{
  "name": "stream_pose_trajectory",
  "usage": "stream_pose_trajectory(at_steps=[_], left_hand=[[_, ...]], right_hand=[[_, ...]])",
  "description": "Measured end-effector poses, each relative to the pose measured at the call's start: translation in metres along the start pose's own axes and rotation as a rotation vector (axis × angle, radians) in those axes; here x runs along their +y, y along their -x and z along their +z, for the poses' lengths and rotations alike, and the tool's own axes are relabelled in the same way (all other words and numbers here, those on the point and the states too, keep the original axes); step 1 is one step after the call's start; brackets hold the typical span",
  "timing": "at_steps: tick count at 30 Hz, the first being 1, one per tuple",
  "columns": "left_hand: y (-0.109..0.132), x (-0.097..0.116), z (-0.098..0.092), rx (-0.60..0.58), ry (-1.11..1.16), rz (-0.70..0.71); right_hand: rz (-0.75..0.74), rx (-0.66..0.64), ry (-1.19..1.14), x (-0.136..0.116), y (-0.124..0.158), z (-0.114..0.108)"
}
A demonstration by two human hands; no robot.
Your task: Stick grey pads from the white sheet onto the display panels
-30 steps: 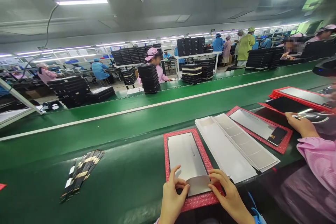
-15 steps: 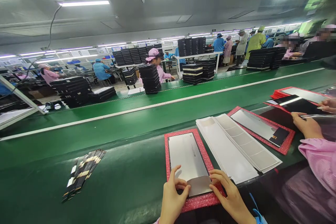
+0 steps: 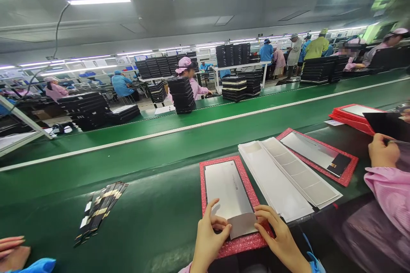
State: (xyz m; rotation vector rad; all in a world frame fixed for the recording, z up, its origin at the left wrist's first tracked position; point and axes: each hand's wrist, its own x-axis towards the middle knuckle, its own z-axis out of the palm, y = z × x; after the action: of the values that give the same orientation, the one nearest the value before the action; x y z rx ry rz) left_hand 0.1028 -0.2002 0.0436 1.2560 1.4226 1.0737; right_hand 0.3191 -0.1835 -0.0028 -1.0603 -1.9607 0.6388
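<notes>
A grey rectangular sticker [image 3: 242, 225] lies across the lower end of a silver-backed display panel [image 3: 226, 185], bowed slightly upward. My left hand [image 3: 213, 234] pinches its left edge between thumb and fingers, index finger raised over the panel. At its right edge, my right hand [image 3: 277, 232] pinches with thumb and fingertips. Beneath the panel is a pink-red bubble-wrap sheet [image 3: 245, 245]. Just to the right lie white backing sheets [image 3: 278, 187], the top strip [image 3: 303, 172] bearing several similar grey stickers.
A second panel [image 3: 310, 151] rests on bubble wrap farther right. Dark flat strips [image 3: 101, 209] lie fanned out on the left. A co-worker's hand [image 3: 384, 149] holds a dark panel at right; another person's hand [image 3: 14, 251] shows bottom left. A green conveyor [image 3: 179, 140] runs beyond.
My hands keep their pinch on the sticker, barely moving. A person's hand with a blue sleeve has come in at bottom left. The right co-worker has pulled the dark panel rightward, off the red stack.
</notes>
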Motion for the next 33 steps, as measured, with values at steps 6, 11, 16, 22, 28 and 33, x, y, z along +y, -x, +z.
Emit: stream_pose_trajectory(at_steps=[6, 11, 16, 22, 28, 33], left_hand=[[-0.0017, 0.0003, -0.0011, -0.010, 0.011, -0.003], [-0.0005, 0.0011, -0.0016, -0.028, -0.031, 0.013], [-0.0011, 0.0004, -0.0007, -0.019, -0.067, 0.022], [-0.0014, -0.0021, 0.0008, -0.007, -0.089, 0.035], [-0.0009, -0.0016, 0.0025, 0.007, -0.092, 0.051], [0.0015, -0.0005, 0.0034, 0.016, -0.098, 0.061]], right_hand=[[0.004, 0.016, 0.009, 0.0002, -0.0007, 0.0005], [0.002, 0.011, 0.011, 0.0011, -0.0008, 0.0005], [-0.009, 0.026, 0.020, 0.0006, -0.0019, -0.0009], [-0.020, 0.029, 0.023, 0.0000, -0.0013, -0.0010], [-0.016, 0.024, 0.033, -0.0013, -0.0030, -0.0013], [-0.010, 0.021, 0.029, -0.0010, -0.0022, -0.0008]])
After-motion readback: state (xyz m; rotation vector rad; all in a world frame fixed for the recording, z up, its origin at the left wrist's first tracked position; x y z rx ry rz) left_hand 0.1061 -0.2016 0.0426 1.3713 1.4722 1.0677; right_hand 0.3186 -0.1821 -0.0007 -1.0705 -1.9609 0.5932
